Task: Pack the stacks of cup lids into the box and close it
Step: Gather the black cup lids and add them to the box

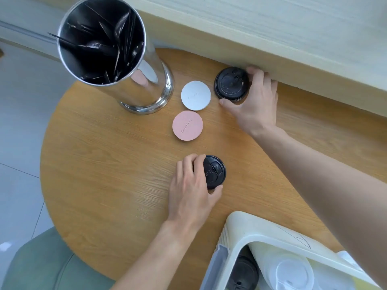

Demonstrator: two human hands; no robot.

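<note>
Two stacks of black cup lids stand on the round wooden table. The far stack sits by the pale wall ledge, and my right hand curls round its right side, thumb at the front. The near stack is in the table's middle, and my left hand grips it from the left with fingers and thumb round its rim. The cream plastic box is at the bottom right, open, with a black lid stack and clear lids inside.
A tall shiny metal canister full of dark cutlery stands at the table's far left. A white round coaster and a pink one lie between it and the stacks. A green chair seat shows at the lower left.
</note>
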